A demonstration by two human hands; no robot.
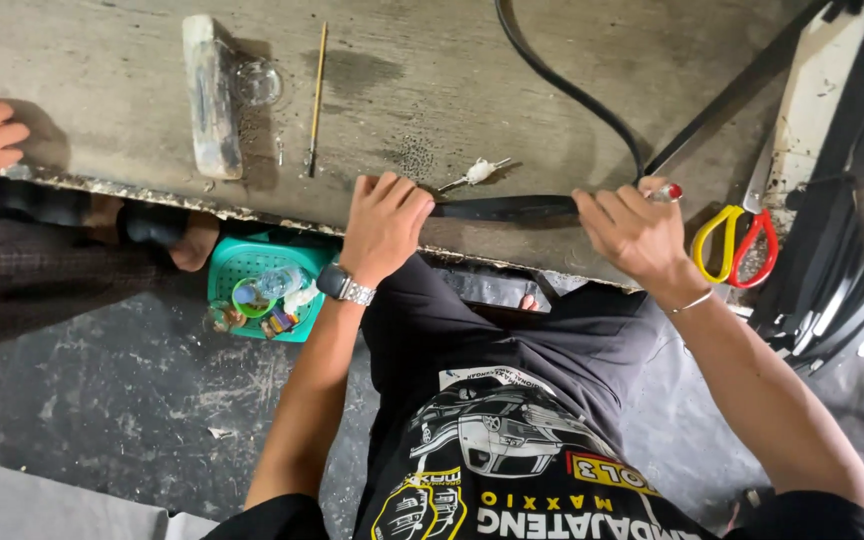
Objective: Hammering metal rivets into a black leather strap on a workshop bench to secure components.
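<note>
Lower left of center, a teal plastic basket (237, 262) is sitting on the floor, holding small bottles and colourful bits. Mid-frame, the left hand (384, 222) and right hand (635, 228) are both curling closed around a flat black rubber strip (504, 208), pinning it along the grey concrete counter (412, 80) edge.

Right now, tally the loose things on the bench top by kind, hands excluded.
Black rubber strip, held by left hand and right hand: 1
Scissors, yellow and red handles: 1
Whitish block: 1
Thin stick: 1
Small clear glass dish: 1
Small white bit: 1
Total: 6
</note>
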